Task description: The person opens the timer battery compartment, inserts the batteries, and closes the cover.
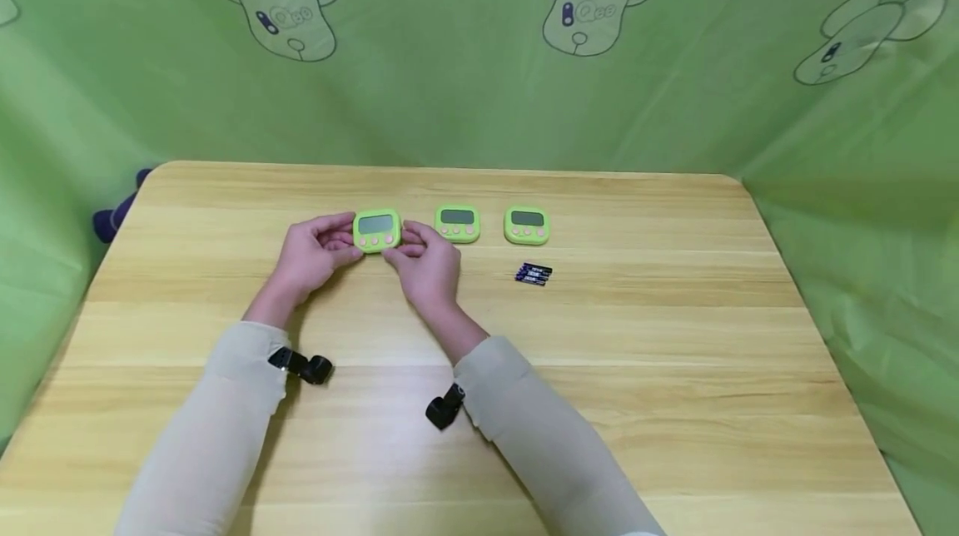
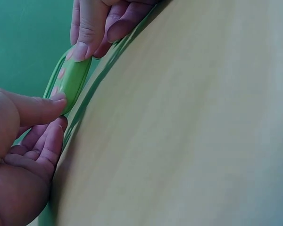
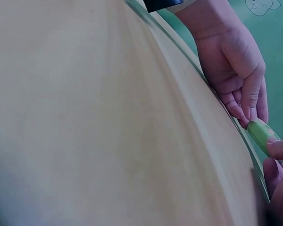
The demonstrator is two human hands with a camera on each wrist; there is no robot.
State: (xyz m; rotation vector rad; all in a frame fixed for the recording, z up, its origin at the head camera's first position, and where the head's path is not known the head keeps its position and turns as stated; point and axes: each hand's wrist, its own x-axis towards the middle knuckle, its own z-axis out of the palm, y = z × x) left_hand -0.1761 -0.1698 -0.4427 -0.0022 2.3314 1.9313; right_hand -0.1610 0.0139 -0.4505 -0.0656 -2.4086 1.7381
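A green digital timer (image 1: 377, 230) with a grey screen and pink buttons is held between both hands, left of the middle of the table. My left hand (image 1: 313, 255) pinches its left edge with thumb and fingers. On its right edge, the thumb and fingers of my right hand (image 1: 429, 268) pinch it. In the left wrist view the timer (image 2: 74, 80) is seen edge-on, a thumb at each end. The right wrist view shows part of the timer (image 3: 261, 135) between the two hands.
Two more green timers, a middle one (image 1: 457, 223) and a right one (image 1: 527, 225), lie in a row to the right. Several dark batteries (image 1: 534, 274) lie nearer me, below the right one. A green curtain (image 1: 449, 103) hangs behind the wooden table (image 1: 637, 403).
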